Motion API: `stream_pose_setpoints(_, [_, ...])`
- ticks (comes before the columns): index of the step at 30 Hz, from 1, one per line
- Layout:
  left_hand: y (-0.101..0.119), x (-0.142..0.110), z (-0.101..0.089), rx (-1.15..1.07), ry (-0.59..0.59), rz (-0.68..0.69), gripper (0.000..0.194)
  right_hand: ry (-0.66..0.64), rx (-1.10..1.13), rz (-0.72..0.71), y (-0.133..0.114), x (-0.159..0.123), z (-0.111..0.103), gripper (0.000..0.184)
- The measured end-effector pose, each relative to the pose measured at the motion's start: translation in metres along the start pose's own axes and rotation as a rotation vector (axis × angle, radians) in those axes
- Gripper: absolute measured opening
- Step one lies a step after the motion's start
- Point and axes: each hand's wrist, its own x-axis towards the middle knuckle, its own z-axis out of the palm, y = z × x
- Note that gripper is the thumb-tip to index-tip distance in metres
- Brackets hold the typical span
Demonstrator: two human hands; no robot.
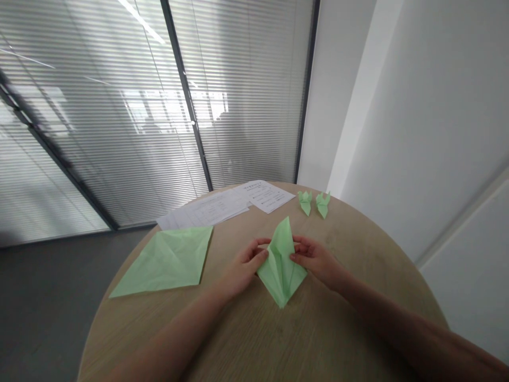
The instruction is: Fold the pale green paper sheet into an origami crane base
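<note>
Between my hands is a folded sheet of light green paper [283, 265], diamond-shaped, with one point upward and a crease or opening down its middle. My left hand [251, 260] pinches its left edge, thumb in front and fingers behind. On the opposite edge, my right hand [312, 259] holds it the same way, some fingertips hidden behind the paper. A larger green paper sheet [170, 257] with visible creases lies flat to the left of my left hand.
Two small folded green paper figures [305, 202] stand at the table's back right. Printed white sheets [214, 207] overlap along the back edge. The round wooden table [358, 254] borders a glass partition with blinds [258, 106] and a white wall [429, 132].
</note>
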Motion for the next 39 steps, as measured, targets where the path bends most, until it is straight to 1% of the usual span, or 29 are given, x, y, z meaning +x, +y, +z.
stream_pose_setpoints(2, [-0.004, 0.002, 0.001, 0.005, -0.032, 0.004, 0.048, -0.004, -0.017, 0.014, 0.001, -0.001, 0.001, 0.056])
stream_pose_setpoints(4, [-0.007, 0.004, 0.001, -0.006, -0.041, -0.024, 0.049, -0.013, -0.044, 0.029, 0.002, -0.001, 0.002, 0.057])
stream_pose_setpoints(7, [-0.01, 0.006, -0.001, -0.025, -0.013, -0.079, 0.047, -0.012, -0.076, 0.04, 0.003, -0.002, 0.003, 0.061])
stream_pose_setpoints(9, [-0.011, 0.006, -0.002, 0.009, -0.005, -0.104, 0.042, -0.016, -0.073, 0.043, 0.001, -0.002, 0.005, 0.062])
stream_pose_setpoints(11, [-0.011, 0.006, -0.002, 0.071, -0.008, -0.127, 0.037, -0.046, -0.058, 0.055, -0.001, -0.004, 0.007, 0.055])
stream_pose_setpoints(14, [-0.01, 0.005, -0.001, 0.169, 0.005, -0.15, 0.038, -0.074, -0.065, 0.088, -0.003, -0.005, 0.01, 0.044])
stream_pose_setpoints(16, [-0.009, 0.005, -0.001, 0.228, 0.009, -0.149, 0.04, -0.066, -0.094, 0.109, -0.004, -0.006, 0.011, 0.044])
stream_pose_setpoints(23, [-0.01, 0.003, 0.002, 0.376, -0.042, -0.1, 0.043, -0.029, -0.189, 0.159, -0.007, -0.008, 0.012, 0.046])
stream_pose_setpoints(28, [-0.012, 0.002, 0.005, 0.459, -0.062, -0.049, 0.039, 0.045, -0.364, 0.183, -0.011, -0.012, 0.014, 0.05])
stream_pose_setpoints(31, [-0.009, 0.002, 0.006, 0.492, -0.043, -0.024, 0.039, 0.031, -0.407, 0.192, -0.013, -0.013, 0.015, 0.053])
stream_pose_setpoints(35, [-0.004, 0.003, 0.008, 0.428, 0.044, 0.04, 0.037, -0.022, -0.411, 0.216, -0.015, -0.013, 0.018, 0.054])
stream_pose_setpoints(39, [-0.002, 0.002, 0.01, 0.239, 0.068, 0.017, 0.031, -0.072, -0.429, 0.227, -0.014, -0.015, 0.02, 0.053])
